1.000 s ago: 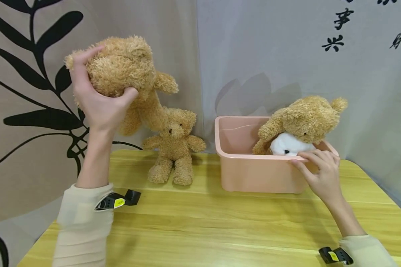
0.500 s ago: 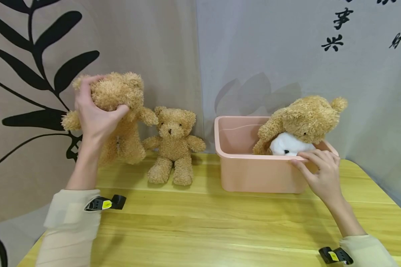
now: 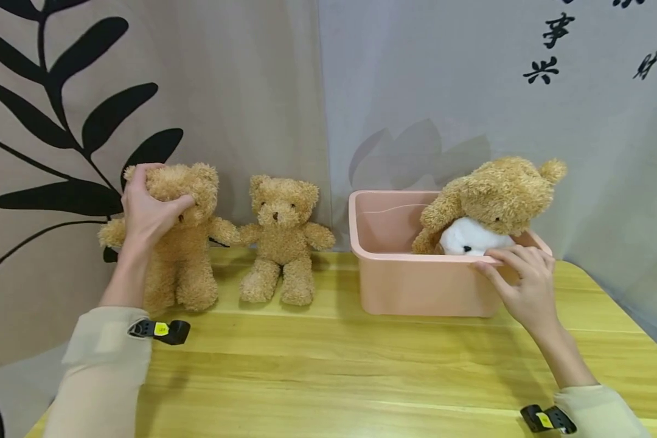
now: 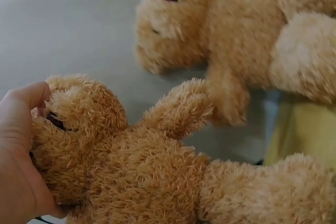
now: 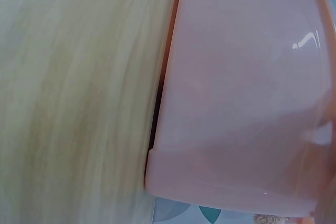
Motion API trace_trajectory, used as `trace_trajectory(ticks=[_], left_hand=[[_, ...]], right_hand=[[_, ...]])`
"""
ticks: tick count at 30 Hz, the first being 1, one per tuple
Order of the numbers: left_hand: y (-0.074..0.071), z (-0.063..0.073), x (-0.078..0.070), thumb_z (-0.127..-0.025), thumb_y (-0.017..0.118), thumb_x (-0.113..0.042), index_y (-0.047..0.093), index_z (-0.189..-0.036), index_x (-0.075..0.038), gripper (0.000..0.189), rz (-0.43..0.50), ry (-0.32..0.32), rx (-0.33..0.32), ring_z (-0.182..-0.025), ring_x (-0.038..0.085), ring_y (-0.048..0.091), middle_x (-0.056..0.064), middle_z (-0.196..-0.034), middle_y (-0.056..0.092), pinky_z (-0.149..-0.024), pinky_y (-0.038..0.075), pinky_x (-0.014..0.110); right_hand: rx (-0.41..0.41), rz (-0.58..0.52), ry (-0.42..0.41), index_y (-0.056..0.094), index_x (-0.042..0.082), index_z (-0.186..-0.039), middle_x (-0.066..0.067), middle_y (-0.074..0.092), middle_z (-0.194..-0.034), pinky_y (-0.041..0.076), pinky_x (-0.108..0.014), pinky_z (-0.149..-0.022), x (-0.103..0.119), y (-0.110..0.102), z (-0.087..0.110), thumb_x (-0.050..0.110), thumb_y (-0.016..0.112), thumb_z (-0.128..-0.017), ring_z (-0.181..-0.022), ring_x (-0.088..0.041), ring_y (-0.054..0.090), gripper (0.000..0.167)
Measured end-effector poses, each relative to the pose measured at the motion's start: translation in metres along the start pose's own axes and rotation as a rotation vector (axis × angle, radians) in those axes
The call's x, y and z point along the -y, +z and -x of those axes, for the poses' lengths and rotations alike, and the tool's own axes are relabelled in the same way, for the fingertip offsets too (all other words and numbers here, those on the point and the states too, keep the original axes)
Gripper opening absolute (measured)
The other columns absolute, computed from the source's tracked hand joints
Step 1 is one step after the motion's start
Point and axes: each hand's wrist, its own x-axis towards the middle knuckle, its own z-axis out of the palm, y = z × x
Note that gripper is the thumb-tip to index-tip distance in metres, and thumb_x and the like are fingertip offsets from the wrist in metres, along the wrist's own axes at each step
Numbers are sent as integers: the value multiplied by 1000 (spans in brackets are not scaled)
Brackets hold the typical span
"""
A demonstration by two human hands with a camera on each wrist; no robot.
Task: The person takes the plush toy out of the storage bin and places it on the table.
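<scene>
My left hand (image 3: pixel 152 210) grips a tan teddy bear (image 3: pixel 193 255) by the head, thumb across its face. The bear is upright at the table's back left, its feet down at the tabletop. Beside it a second teddy bear (image 3: pixel 282 237) sits facing me; in the left wrist view the two bears' arms meet. On the right, my right hand (image 3: pixel 528 280) holds the front rim of a pink plastic bin (image 3: pixel 416 283), fingers hooked over the edge. Inside lean another teddy bear (image 3: pixel 504 191) and a white plush toy (image 3: pixel 468 236), whose lower part the bin wall hides.
A wooden table (image 3: pixel 350 371) spans the front. Right behind it hangs a pale cloth backdrop (image 3: pixel 263 85) printed with black leaves and characters. The bin's smooth front wall (image 5: pixel 236 87) fills much of the right wrist view.
My left hand has lowered its teddy bear, moving down and slightly left, from raised in the air to upright beside the sitting bear. The right hand stays on the bin rim.
</scene>
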Motion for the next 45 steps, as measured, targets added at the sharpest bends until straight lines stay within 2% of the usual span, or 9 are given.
trace_trajectory(ticks=[8,16,21,24,27,31,35,40,45], left_hand=[[2,-4,22,-84,76,-28,46,-142,-14,67,-30,-66,85,-118,30,46,13,-138,48,-90,42,45],[6,-3,55,-95,65,-33,35,-153,-9,69,-36,-66,285,-124,48,38,32,-150,29,-91,39,62],[11,0,70,-102,53,-30,25,-160,-13,68,-19,-78,386,-130,52,38,28,-159,24,-93,38,66],[14,0,71,-102,50,-30,22,-162,-15,67,-19,-66,408,-122,49,40,29,-161,21,-85,38,61],[13,0,73,-103,50,-34,17,-163,-16,71,-19,-73,442,-134,53,28,30,-163,7,-91,35,68],[13,2,77,-97,65,-39,12,-162,-19,86,8,-89,470,-145,57,-12,27,-164,-10,-98,17,84],[16,5,78,-84,83,-36,14,-161,-18,105,-19,-75,426,-143,60,-3,31,-161,-5,-99,18,83],[20,8,75,-80,85,-19,25,-158,-15,98,-73,-76,257,-138,56,20,34,-153,15,-101,26,78],[24,6,66,-80,84,-16,31,-158,-20,95,-59,-58,134,-136,48,28,29,-149,26,-105,29,71]], right_hand=[[-14,-1,-6,77,2,-94,-14,68,-89,23,-35,-97,-1,1,0,69,59,-86,-91,-23,50,70],[-2,9,-10,76,0,-94,-16,68,-89,23,-34,-96,0,0,-2,68,61,-87,-90,-17,49,70],[-8,9,-18,76,-1,-93,-14,68,-88,23,-34,-96,0,0,-2,67,61,-88,-91,-14,49,70],[-11,8,-18,76,0,-93,-13,68,-88,23,-34,-97,-1,0,-2,67,61,-87,-92,-10,48,70],[-14,8,-21,76,0,-93,-13,68,-87,23,-34,-97,-1,0,-2,67,61,-88,-92,-9,48,69],[-2,13,-25,75,-1,-93,-13,67,-88,23,-34,-97,-1,0,-2,66,61,-89,-93,-10,48,69],[-14,3,-27,76,-1,-93,-13,68,-87,23,-34,-97,-2,1,-2,67,61,-88,-92,-8,48,69],[-23,7,-24,77,1,-92,-10,69,-89,24,-34,-97,-4,2,-1,68,61,-87,-91,-10,49,70],[-32,1,-26,77,0,-92,-10,69,-88,23,-33,-96,-5,3,-1,68,61,-87,-94,-2,46,70]])
